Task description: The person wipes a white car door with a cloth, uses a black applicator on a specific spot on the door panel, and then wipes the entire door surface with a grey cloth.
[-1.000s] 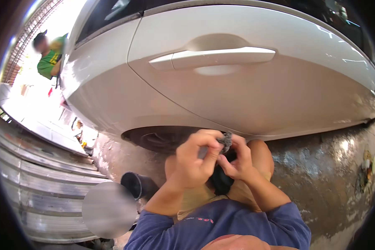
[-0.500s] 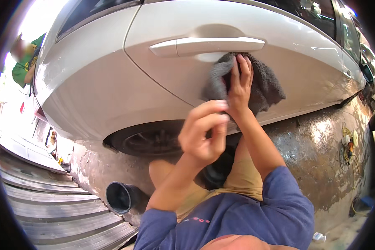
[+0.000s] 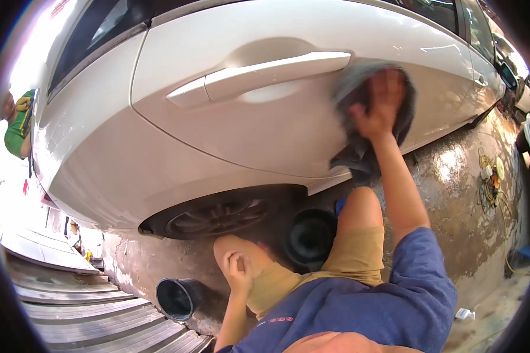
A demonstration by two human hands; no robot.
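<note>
My right hand [image 3: 383, 106] is pressed with spread fingers on a dark grey microfiber towel [image 3: 366, 154], holding it against the white car door [image 3: 265, 132]. The towel lies just right of the door handle [image 3: 277, 70] and a little below it, its lower corner hanging loose. Motion blurs this hand and part of the cloth. Beside my bent left knee, my left hand [image 3: 238, 272] rests against the leg with its fingers loosely curled and apart, holding nothing. Below the door is the car's wheel [image 3: 218, 217].
A dark bucket [image 3: 310, 240] stands between my knees, and another black bucket [image 3: 175, 299] is at my left by the ridged metal sheeting [image 3: 94, 315]. A coiled yellow cord [image 3: 487, 182] lies on the wet floor at right. A person in green [image 3: 17, 132] is at the far left.
My right hand has slid the towel rightward along the door, from beneath the handle to past its right end. My left hand has dropped from near the door to my left knee.
</note>
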